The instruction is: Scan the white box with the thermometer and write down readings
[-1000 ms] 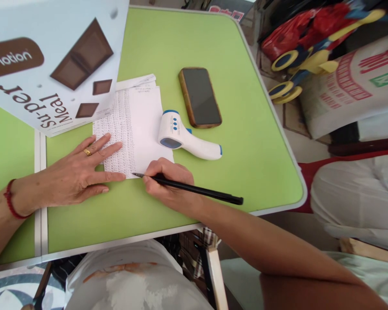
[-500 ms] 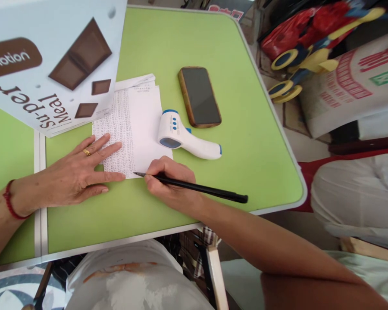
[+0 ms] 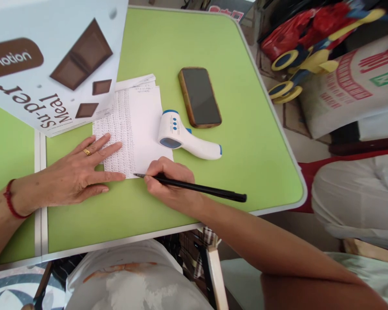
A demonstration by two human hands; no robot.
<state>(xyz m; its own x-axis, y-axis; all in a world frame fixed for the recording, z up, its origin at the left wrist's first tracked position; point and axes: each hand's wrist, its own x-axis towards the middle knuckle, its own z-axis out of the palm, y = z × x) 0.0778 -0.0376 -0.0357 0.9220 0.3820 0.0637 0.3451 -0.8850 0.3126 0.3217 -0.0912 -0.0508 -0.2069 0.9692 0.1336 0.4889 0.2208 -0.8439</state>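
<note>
A sheet of paper (image 3: 145, 116) covered on its left side with dense handwriting lies on the green table. My left hand (image 3: 80, 172), wearing a gold ring, rests flat with fingers spread over the sheet's lower left part. In my right hand (image 3: 171, 183) is a black pen (image 3: 207, 190), pinched near its point, its tip at the sheet's bottom edge beside the written lines. A white and blue infrared thermometer (image 3: 184, 137) lies partly on the paper's right side, just above my right hand.
A large white box (image 3: 71, 99) printed with chocolate pieces stands at the left, over the paper's upper left corner. A smartphone (image 3: 200, 97) lies beyond the thermometer. The green table (image 3: 252, 163) ends at a pale rim. Past it are a printed sack (image 3: 349, 86) and a red bag (image 3: 291, 34).
The pen's back end has shifted very slightly to the left with my right hand. My left hand and the objects on the table stay where they were.
</note>
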